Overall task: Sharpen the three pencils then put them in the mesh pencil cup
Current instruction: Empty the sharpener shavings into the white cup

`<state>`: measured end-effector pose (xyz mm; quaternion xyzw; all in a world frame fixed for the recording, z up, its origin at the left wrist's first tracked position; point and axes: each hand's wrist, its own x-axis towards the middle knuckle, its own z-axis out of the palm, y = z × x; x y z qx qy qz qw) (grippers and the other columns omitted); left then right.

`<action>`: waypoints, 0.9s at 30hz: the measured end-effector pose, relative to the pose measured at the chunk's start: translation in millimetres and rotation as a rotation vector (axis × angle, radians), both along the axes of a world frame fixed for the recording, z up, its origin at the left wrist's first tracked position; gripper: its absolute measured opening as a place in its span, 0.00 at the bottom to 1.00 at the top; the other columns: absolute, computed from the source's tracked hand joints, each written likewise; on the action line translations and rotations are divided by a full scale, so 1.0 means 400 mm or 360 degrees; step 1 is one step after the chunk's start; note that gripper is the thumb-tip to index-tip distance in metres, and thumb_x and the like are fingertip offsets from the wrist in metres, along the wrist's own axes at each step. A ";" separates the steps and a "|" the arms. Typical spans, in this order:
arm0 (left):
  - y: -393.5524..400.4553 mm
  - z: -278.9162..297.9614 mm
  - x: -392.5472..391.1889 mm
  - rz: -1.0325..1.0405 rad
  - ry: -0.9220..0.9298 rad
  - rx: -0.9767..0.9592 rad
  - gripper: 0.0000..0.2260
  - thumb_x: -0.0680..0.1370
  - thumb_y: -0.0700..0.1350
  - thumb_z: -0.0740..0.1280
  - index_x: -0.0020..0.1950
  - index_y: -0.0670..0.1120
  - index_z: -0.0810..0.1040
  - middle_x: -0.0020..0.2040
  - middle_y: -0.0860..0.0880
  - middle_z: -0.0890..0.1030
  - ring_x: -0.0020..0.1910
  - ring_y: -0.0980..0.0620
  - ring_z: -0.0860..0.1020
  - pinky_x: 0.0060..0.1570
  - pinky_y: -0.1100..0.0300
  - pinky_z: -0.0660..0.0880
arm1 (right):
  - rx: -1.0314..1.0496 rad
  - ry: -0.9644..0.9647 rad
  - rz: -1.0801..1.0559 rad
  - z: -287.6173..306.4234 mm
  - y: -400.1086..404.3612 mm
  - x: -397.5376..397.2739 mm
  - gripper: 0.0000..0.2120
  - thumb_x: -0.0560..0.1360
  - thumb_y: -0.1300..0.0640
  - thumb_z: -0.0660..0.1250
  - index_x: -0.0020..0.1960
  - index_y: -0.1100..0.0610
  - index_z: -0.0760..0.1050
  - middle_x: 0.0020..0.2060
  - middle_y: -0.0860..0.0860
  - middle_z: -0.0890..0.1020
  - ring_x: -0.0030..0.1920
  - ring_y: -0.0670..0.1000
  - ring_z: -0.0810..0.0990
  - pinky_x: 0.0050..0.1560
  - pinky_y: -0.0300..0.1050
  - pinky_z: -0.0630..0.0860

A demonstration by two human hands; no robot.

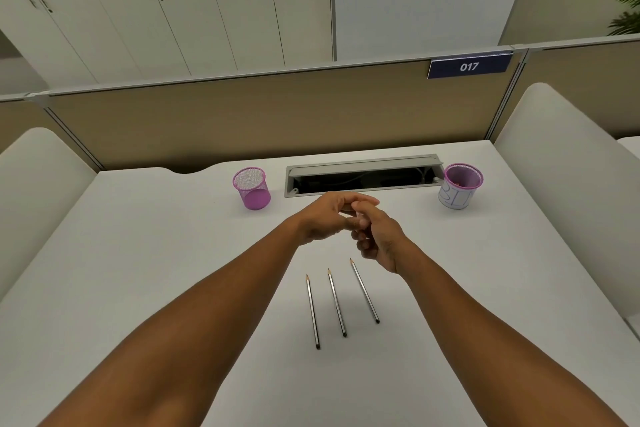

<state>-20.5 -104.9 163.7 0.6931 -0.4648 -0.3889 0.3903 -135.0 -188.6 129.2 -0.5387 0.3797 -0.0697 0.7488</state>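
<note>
Three grey pencils lie side by side on the white desk, tips pointing away from me: the left pencil (312, 311), the middle pencil (337, 302) and the right pencil (364, 290). A pink mesh pencil cup (251, 188) stands upright at the back, left of centre. My left hand (323, 218) and my right hand (379, 241) meet above the desk just beyond the pencils. Their curled fingers touch each other, and no object shows between them. No sharpener is in sight.
A second pink mesh cup (460, 186), wrapped in white paper with handwriting, stands at the back right with something red inside. An open grey cable tray (363, 174) is set into the desk between the cups. White side dividers (568, 163) and a beige back partition (277, 121) enclose the desk.
</note>
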 end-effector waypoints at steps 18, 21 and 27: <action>0.003 -0.125 0.015 0.0335 0.0178 -0.0017 0.20 0.78 0.34 0.65 0.69 0.48 0.72 0.64 0.49 0.78 0.62 0.52 0.77 0.59 0.59 0.74 | -0.0550 0.0079 0.0326 -0.086 -0.023 -0.032 0.17 0.80 0.62 0.61 0.68 0.59 0.71 0.58 0.54 0.78 0.53 0.52 0.82 0.51 0.44 0.79; 0.003 -0.146 0.017 0.0374 0.0201 -0.0016 0.19 0.79 0.36 0.65 0.68 0.50 0.73 0.65 0.49 0.78 0.63 0.51 0.76 0.61 0.56 0.74 | -0.0573 0.0054 0.0260 -0.104 -0.025 -0.034 0.17 0.79 0.62 0.64 0.68 0.60 0.72 0.56 0.53 0.80 0.50 0.51 0.84 0.49 0.42 0.81; -0.001 -0.189 0.022 0.0502 0.0291 0.0033 0.16 0.80 0.40 0.64 0.68 0.49 0.73 0.65 0.47 0.76 0.63 0.47 0.75 0.61 0.55 0.74 | -0.0841 0.0215 0.0141 -0.135 -0.026 -0.030 0.15 0.73 0.59 0.71 0.60 0.57 0.77 0.51 0.51 0.82 0.47 0.50 0.82 0.43 0.37 0.76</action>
